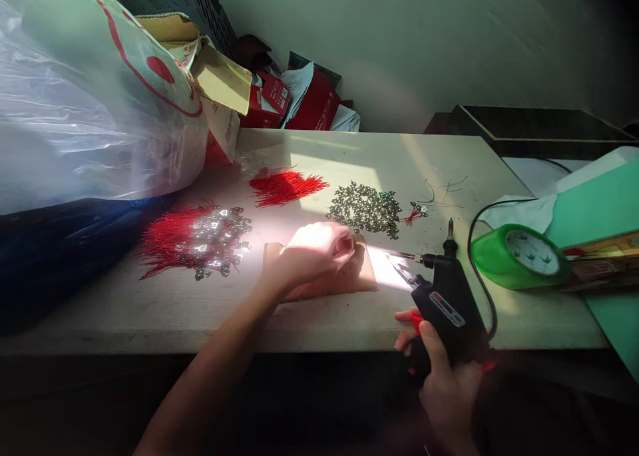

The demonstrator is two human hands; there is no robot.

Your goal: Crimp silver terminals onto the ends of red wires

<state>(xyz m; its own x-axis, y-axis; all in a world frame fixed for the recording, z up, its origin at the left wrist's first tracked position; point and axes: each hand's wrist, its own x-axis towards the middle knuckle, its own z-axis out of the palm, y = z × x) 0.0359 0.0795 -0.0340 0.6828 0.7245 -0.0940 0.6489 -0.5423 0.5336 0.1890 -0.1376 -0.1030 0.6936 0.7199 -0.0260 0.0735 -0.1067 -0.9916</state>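
My left hand (319,246) is over a small brown board (344,281), fingers pinched together; whatever lies between the fingertips is hidden. In my right hand (446,376) is a black soldering gun (446,293) with a red trigger, its thin metal tip pointing left, just right of the board. Beyond the left hand lies a pile of small metal pieces (364,206). A bundle of red wires (287,186) rests farther left. Nearer on the left is a heap of red wires with metal pieces at their ends (219,239). A few similar pieces (418,210) sit right of the metal pile.
A green tape roll (519,256) stands on the right, beside a black cable (492,303). A large plastic bag (100,110) fills the left side of the white table (174,316). Opened boxes (314,103) are behind the back edge. Loose wire scraps (449,188) lie at the back right.
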